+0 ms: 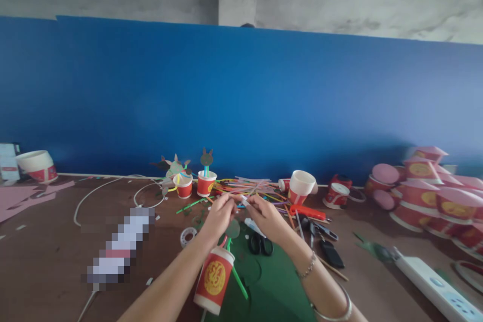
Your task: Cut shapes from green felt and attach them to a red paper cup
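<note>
In the head view my left hand (222, 215) and my right hand (267, 217) meet above the middle of the table, fingers pinched. A small white strip (244, 202) shows at my right fingertips. My left fingertips close beside it, and what they hold is hidden. Below my wrists a red paper cup (214, 282) with a yellow emblem lies tilted. Next to it are a bright green strip (239, 282) and a dark green paper disc (233, 229). Black-handled scissors (260, 245) lie under my right hand on a green sheet (277, 292). A tape roll (188, 236) sits left of my left hand.
Behind my hands spreads a pile of coloured sticks (260, 186). Decorated cups (206, 183) stand at the back, and more cups (418, 201) are stacked right. A power strip (437, 282), keys (331, 252) and a cabled, blurred-out object (121, 244) lie around. A blue partition (241, 100) closes the back.
</note>
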Available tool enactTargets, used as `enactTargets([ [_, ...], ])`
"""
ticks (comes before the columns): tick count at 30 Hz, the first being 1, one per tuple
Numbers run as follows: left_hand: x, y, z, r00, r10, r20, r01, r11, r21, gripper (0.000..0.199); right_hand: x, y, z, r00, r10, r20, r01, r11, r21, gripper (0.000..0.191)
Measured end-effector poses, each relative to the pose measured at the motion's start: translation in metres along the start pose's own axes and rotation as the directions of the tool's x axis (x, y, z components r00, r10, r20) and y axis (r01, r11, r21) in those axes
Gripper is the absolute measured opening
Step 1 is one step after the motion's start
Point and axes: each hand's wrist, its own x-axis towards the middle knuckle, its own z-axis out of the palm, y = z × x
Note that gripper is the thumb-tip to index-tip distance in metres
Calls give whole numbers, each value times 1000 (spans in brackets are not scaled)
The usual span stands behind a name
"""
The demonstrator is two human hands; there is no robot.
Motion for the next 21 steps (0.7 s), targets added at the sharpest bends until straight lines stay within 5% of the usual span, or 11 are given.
enactTargets([
  [7, -5, -3, -2, 940, 341, 28, -327, 872, 364, 32, 0, -2, 0, 1000, 19, 10, -19, 1000, -23, 14],
  [13, -10, 0, 0, 951, 309, 26, -272, 791, 548, 33, -1, -4, -1, 1000, -3, -24, 2, 999, -43, 16],
  [21, -6, -4, -3, 950, 312, -27, -246, 796, 553, 17, -2, -7, -1, 1000, -25, 19, 27, 993, -118, 19],
])
